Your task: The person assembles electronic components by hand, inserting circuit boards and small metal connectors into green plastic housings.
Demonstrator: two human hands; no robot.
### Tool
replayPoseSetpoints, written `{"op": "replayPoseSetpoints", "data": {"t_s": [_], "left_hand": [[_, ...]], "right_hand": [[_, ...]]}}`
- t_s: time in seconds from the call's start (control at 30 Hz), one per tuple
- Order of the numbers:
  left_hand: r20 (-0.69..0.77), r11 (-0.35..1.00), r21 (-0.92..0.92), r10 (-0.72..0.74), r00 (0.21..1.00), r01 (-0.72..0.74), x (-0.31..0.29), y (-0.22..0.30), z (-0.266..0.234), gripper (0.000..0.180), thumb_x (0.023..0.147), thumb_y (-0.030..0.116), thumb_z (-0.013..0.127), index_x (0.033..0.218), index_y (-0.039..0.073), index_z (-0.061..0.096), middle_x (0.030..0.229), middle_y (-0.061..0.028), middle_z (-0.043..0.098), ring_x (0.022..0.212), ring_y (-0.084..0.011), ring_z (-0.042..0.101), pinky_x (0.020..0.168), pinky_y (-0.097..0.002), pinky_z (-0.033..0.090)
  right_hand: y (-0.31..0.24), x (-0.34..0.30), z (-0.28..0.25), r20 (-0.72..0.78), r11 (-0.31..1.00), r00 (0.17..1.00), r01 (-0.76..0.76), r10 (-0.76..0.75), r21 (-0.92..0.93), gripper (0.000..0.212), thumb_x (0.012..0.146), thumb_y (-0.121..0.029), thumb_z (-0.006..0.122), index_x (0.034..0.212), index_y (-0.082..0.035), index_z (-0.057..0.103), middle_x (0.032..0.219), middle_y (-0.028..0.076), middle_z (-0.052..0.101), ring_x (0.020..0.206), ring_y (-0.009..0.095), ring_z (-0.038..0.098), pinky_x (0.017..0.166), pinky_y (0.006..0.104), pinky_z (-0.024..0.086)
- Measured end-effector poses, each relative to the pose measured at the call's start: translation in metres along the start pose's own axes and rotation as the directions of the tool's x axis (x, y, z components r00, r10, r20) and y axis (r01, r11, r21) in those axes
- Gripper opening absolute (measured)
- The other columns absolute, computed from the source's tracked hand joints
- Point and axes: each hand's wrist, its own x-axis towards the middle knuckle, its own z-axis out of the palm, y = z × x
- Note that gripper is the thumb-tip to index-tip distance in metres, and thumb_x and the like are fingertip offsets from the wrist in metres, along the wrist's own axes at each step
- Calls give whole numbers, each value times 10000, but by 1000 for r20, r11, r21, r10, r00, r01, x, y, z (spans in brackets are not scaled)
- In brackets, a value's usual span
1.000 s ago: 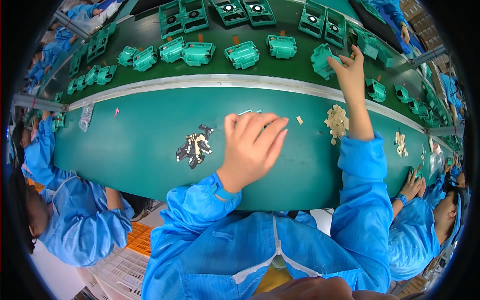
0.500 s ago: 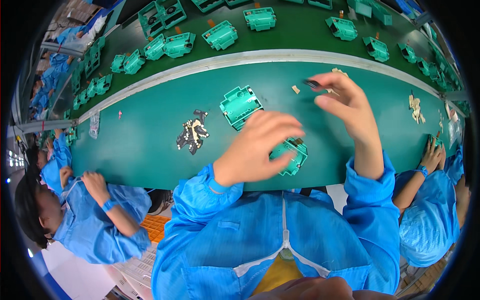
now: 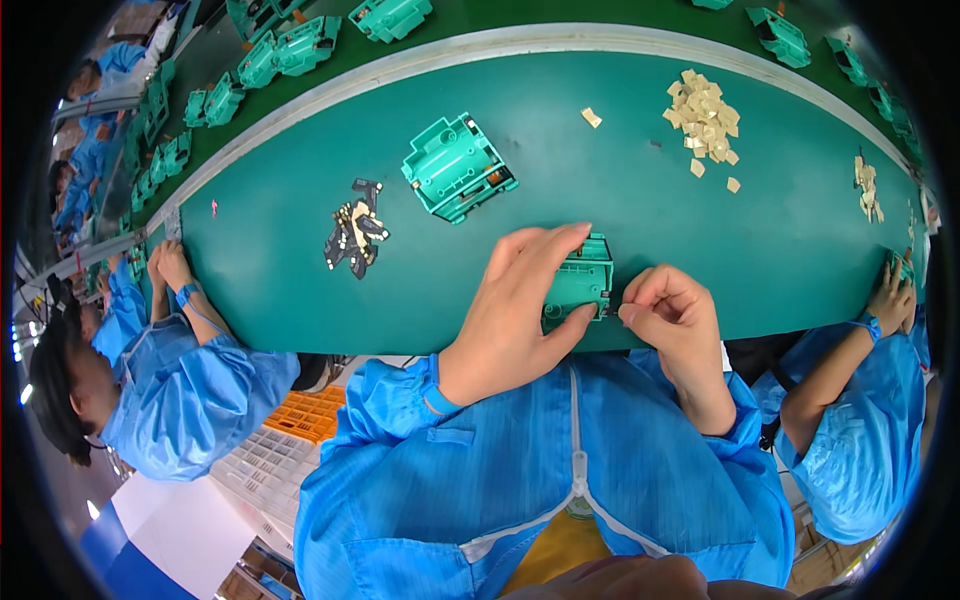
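My left hand (image 3: 515,310) is wrapped around a small green plastic housing (image 3: 582,283) near the table's front edge. Its fingers span the housing, with the thumb along the near side. At the housing's near right corner, my right hand (image 3: 675,325) pinches a small dark piece (image 3: 612,311), mostly hidden by the fingertips. A second, larger green housing (image 3: 455,170) lies open side up beyond my left hand. To its left is a loose pile of black strips with cream pads (image 3: 355,228).
A heap of cream pads (image 3: 703,115) lies at the far right, and a single pad (image 3: 591,118) sits left of it. Beyond the pale rail (image 3: 520,40) stand several green housings (image 3: 308,45). Co-workers in blue sit at left (image 3: 190,400) and right (image 3: 860,420).
My right hand has come down from the far pads to the housing's corner, bringing the small dark piece. My left hand has closed around the small housing. The whole view has shifted.
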Motion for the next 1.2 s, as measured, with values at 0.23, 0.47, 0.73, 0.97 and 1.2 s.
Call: {"op": "replayPoseSetpoints", "data": {"t_s": [0.23, 0.47, 0.73, 0.97, 1.2], "left_hand": [[-100, 996, -66, 60, 993, -67, -6, -6, 9, 825, 762, -23, 744, 1505, 37, 392, 1499, -172, 501, 1341, -365, 457, 1122, -454, 384], [-75, 995, -95, 26, 997, -33, -7, -9, 14, 830, 750, -18, 732, 1499, 44, 379, 1495, -158, 495, 1351, -370, 450, 1151, -478, 345], [-53, 999, -25, 20, 998, -22, -5, -10, 14, 911, 725, 43, 762, 1528, 72, 333, 1452, -141, 511, 1295, -346, 504, 1194, -627, 185], [-46, 1000, -7, -3, 999, 3, -3, -7, 14, 960, 725, 60, 783, 1555, 75, 301, 1417, -129, 525, 1263, -324, 530, 1186, -655, 176], [-47, 1000, 17, -12, 999, 13, -2, -7, 16, 954, 726, 64, 796, 1548, 68, 314, 1405, -126, 532, 1241, -319, 530, 1185, -652, 186]], "right_hand": [[-3, 1, -1, 26, 1000, 1000, -8, 9, -30, 270, 836, 134, 696, 864, -70, 521, 979, 27, 622, 799, 36, 555, 656, 195, 446], [-4, 1, -3, 26, 999, 999, -24, 25, -28, 270, 832, 139, 679, 856, -73, 514, 946, 22, 619, 798, 39, 561, 659, 193, 450], [-11, 4, 7, 31, 987, 997, -65, 70, -149, 243, 827, 120, 678, 860, -56, 514, 886, 11, 609, 796, 56, 556, 703, 227, 455], [-12, 5, 8, 4, 976, 999, -50, 52, -212, 223, 831, 99, 685, 867, -48, 522, 863, 1, 597, 778, 52, 539, 688, 228, 442], [-12, 5, 9, -4, 970, 999, -45, 45, -239, 203, 831, 91, 680, 857, -43, 529, 839, -4, 580, 750, 50, 524, 662, 227, 429]]}}
